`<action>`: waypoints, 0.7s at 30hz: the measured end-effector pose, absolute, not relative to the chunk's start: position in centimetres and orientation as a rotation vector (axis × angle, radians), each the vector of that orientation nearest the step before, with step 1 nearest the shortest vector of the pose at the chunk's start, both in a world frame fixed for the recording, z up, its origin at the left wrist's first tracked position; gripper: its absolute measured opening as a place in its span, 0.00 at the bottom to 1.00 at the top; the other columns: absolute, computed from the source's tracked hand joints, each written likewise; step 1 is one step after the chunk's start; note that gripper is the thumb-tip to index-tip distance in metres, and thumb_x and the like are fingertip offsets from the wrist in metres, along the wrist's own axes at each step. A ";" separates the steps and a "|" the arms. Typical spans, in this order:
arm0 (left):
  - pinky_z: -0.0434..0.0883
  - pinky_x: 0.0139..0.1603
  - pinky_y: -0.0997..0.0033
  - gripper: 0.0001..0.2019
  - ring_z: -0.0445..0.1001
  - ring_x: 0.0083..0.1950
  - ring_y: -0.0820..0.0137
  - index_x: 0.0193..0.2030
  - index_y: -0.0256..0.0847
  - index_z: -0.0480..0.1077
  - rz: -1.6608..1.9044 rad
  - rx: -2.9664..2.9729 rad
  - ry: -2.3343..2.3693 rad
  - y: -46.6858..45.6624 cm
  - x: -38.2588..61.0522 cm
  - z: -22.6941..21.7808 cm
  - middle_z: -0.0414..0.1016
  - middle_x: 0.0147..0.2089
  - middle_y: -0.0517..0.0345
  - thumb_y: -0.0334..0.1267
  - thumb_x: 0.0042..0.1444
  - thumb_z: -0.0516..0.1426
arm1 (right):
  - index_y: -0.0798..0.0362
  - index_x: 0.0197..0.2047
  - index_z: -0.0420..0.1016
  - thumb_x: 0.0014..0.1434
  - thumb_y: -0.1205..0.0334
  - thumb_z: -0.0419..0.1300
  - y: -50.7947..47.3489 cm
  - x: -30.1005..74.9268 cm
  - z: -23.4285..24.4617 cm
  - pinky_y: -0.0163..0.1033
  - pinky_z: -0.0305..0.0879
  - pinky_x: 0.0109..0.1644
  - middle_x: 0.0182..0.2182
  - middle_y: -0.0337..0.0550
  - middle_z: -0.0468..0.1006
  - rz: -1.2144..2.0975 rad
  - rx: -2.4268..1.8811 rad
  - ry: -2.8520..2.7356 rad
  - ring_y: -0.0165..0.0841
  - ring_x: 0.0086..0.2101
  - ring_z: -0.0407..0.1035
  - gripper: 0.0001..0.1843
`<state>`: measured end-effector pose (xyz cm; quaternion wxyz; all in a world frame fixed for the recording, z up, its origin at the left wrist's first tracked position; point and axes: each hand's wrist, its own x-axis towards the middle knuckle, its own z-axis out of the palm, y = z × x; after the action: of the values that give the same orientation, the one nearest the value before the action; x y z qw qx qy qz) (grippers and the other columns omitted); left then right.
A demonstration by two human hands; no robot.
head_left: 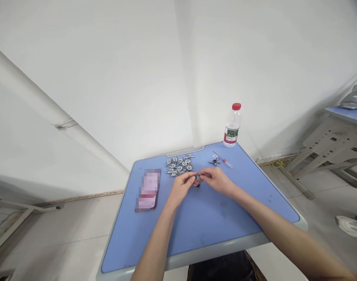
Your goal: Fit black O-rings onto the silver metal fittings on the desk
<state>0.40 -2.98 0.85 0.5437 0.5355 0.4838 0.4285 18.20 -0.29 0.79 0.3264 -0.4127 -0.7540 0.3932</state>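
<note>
Over the middle of the blue desk [207, 222], a small grey metal part [197, 178] is pinched between my two hands. My left hand [180, 187] grips its left side with thumb and fingers. From the right, the fingertips of my right hand [218, 181] close on the same part, and its exact kind is too small to make out. Just below the fingers, another small dark-and-metal piece [197, 187] shows. Beyond my left hand lies a pile of similar metal parts [178, 165]. A few loose pieces [215, 161] lie behind my right hand, beside a screwdriver [226, 162] with a clear handle.
A phone [149, 191] with a blurred screen lies on the desk's left side. At the back right corner stands a red-capped plastic bottle [231, 130]. The white wall [137, 78] rises behind the desk. Another desk [349, 114] with a silvery bag [354, 97] is to the right.
</note>
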 end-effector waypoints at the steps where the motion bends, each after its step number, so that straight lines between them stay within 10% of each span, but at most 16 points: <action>1: 0.74 0.45 0.62 0.21 0.77 0.37 0.65 0.45 0.37 0.75 1.017 1.239 1.132 -2.9 0.5 0.7 0.79 0.37 0.53 0.48 0.48 0.63 | 0.53 0.36 0.78 0.58 0.65 0.53 -0.4 18.1 0.7 0.34 0.63 0.33 0.28 0.39 0.80 0.946 -1.097 -2.006 0.30 0.27 0.69 0.11; 21: 0.75 0.41 0.64 0.21 0.75 0.31 0.70 0.40 0.33 0.78 1.034 1.081 1.082 -2.8 1.1 1.0 0.78 0.34 0.53 0.45 0.40 0.68 | 0.53 0.39 0.74 0.60 0.68 0.53 -1.1 17.9 0.0 0.34 0.58 0.34 0.32 0.44 0.79 0.456 -1.066 -2.106 0.31 0.30 0.69 0.09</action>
<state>1.05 -2.82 1.05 0.6030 0.4671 0.4675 0.4468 17.91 -1.09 -0.01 0.3604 -0.4137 -0.8171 0.1770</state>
